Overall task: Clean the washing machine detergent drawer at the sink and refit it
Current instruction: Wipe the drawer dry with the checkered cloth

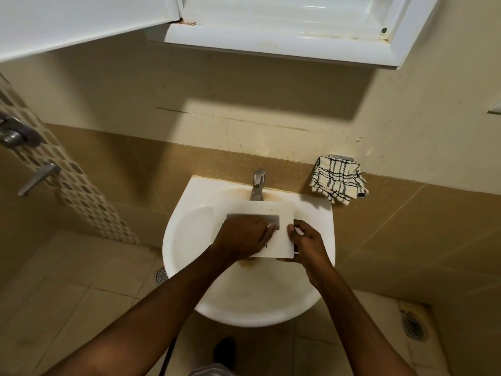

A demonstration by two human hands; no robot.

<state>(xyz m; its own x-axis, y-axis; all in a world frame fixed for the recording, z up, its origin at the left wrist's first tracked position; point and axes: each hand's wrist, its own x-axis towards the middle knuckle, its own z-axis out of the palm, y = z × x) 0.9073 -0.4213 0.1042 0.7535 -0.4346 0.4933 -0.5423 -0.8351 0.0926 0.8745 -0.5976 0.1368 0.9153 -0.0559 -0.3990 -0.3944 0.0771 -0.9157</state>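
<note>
The white detergent drawer (267,210) lies across the white sink (244,299), its front panel with a grey handle recess facing up, just below the tap (257,185). My left hand (242,236) rests flat on the panel, fingers over the handle recess. My right hand (305,240) grips the drawer's right edge between thumb and fingers. No water shows running from the tap. The drawer's compartments are hidden beneath the panel.
A checked cloth (339,181) hangs on the wall right of the sink. A white cabinet (284,36) with its door open juts out overhead. Shower fittings (16,134) stand at the left. Floor drains (412,327) sit in the tiled floor.
</note>
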